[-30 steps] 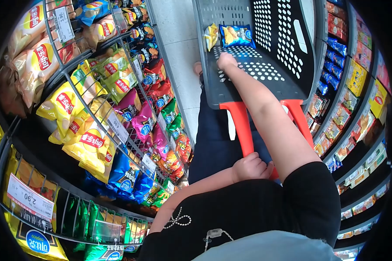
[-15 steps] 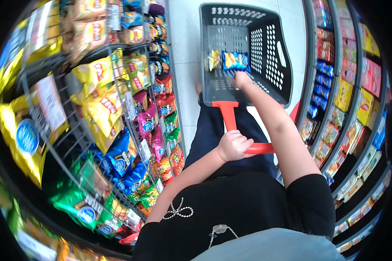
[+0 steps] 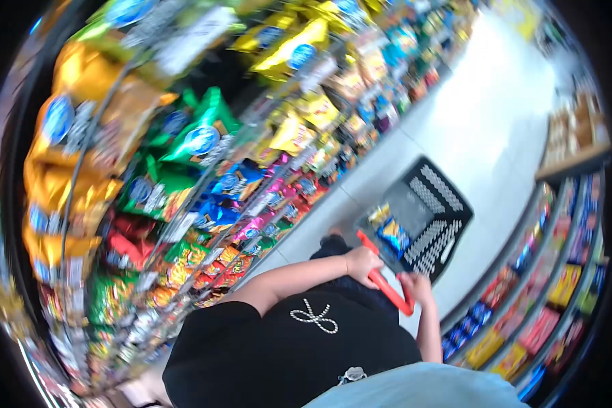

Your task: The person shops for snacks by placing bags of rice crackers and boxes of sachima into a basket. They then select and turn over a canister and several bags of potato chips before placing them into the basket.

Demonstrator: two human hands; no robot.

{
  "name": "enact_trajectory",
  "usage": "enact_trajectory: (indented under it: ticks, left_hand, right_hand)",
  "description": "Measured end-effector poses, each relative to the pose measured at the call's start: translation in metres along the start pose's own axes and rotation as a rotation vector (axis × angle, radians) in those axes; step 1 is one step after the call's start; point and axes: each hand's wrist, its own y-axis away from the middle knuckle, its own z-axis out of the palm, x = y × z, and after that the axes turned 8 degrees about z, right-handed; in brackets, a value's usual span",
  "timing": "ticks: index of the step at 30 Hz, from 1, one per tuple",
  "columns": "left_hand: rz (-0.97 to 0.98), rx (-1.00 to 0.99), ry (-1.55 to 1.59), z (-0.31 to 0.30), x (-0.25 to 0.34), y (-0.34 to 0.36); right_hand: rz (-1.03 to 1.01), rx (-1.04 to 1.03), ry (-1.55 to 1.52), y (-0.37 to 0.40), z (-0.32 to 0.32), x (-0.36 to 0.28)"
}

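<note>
My left hand point(image 3: 364, 265) is wrapped round the red handle point(image 3: 389, 291) of a dark grey shopping basket point(image 3: 421, 201). Close to the right part of that handle is my right hand point(image 3: 417, 287), its fingers small and smeared, so their grip cannot be made out. Inside the basket lie a blue snack bag point(image 3: 394, 236) and, beside it, a yellow bag point(image 3: 379, 215). The basket stands tilted in view, ahead of my body.
Wire racks of snack bags fill the left side, with orange bags point(image 3: 68, 183) and green bags point(image 3: 204, 136) nearest. Packaged goods point(image 3: 538, 328) line shelves at the right. A wooden display point(image 3: 574, 153) stands at the far right, beyond the pale floor point(image 3: 486, 102).
The view has turned toward the left racks and is blurred. My right hand has come out of the basket, back beside the handle. My left hand still holds the handle.
</note>
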Motion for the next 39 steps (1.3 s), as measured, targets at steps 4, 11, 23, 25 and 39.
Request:
enact_trajectory:
  ticks: [4, 11, 23, 25, 39]
  left_hand:
    - [-0.088, -0.033, -0.010, 0.003, 0.004, 0.001]
    - [-0.136, -0.148, -0.106, 0.003, 0.009, 0.001]
    - [0.048, -0.177, -0.392, 0.021, 0.032, -0.008]
    - [0.002, -0.182, -0.398, 0.017, 0.035, -0.009]
    - [0.062, 0.651, -1.269, -0.300, 0.135, 0.005]
  right_hand:
    - [-0.272, 0.185, 0.052, 0.033, 0.042, 0.023]
    - [-0.037, 0.273, 0.276, 0.063, 0.035, -0.015]
    - [-0.046, 0.312, 0.349, 0.059, 0.039, -0.014]
    - [-0.046, 0.281, 0.340, 0.058, 0.036, -0.018]
    - [-0.012, 0.307, 0.308, 0.063, 0.033, -0.020]
